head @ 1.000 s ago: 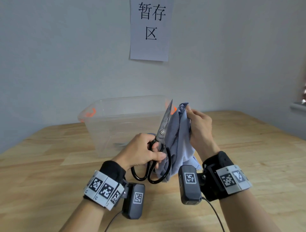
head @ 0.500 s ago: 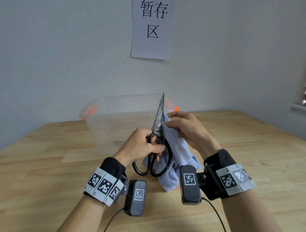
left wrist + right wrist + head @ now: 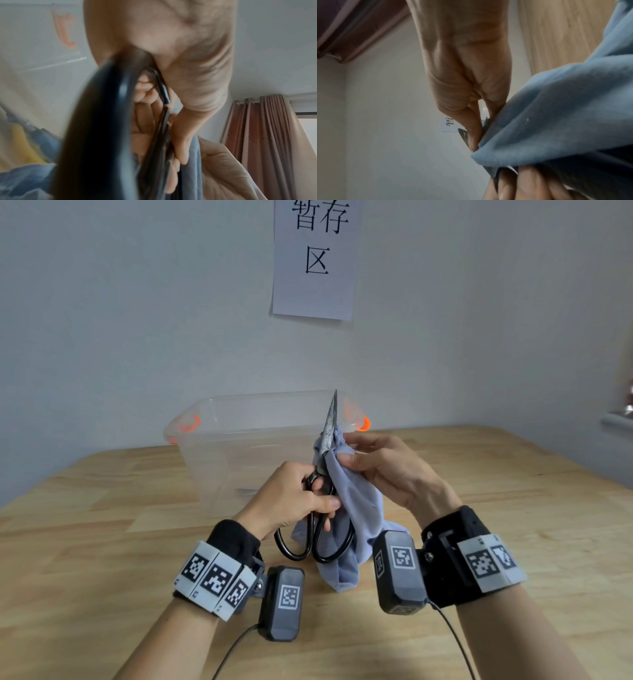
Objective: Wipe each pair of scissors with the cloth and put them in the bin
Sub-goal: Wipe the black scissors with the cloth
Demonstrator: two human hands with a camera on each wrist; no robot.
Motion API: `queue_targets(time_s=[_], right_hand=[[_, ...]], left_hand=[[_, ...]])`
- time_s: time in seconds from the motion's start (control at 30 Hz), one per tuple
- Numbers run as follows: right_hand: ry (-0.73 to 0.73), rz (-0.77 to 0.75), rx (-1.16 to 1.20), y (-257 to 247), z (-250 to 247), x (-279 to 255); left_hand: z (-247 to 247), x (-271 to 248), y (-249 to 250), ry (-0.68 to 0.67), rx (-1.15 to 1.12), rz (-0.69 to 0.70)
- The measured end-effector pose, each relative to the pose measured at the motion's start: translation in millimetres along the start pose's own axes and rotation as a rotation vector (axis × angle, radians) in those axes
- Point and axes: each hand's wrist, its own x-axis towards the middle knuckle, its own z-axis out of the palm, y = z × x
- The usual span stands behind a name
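scissors (image 3: 328, 440) upright, tip up, slightly right | left hand (image 3: 291, 498) grips handles | right hand (image 3: 387, 470) pinches cloth (image 3: 356, 508) round blade, higher than half-second ago | bin (image 3: 239, 446) behind

Lighting is soft, even and shadow-light. Head view is sharp with wide-angle bending at edges. Both wrist views are blurred close up, dimmer.

Both wrists wear black cuffs (image 3: 233, 537) with white square-code tags and cabled grey camera pods (image 3: 281, 602).
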Motion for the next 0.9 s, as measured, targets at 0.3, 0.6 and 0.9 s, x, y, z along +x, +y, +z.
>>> queue_targets(time_s=[0.3, 0.6, 0.9], right_hand=[[0.043, -0.126, -0.222, 10.5, -0.6, 2.2], [0.013, -0.153, -0.142, 14.6, 5.0, -0.7], [0.172, -0.246, -0.176, 16.0, 14.4, 2.4]], left_hand=[[2.0, -0.5, -0.1, -0.039, -0.025, 0.001], [-1.7, -2.0, 2.0, -0.085, -0.029, 0.03], [-4.5, -1.6, -2.4, -0.126, -0.003, 0.071]])
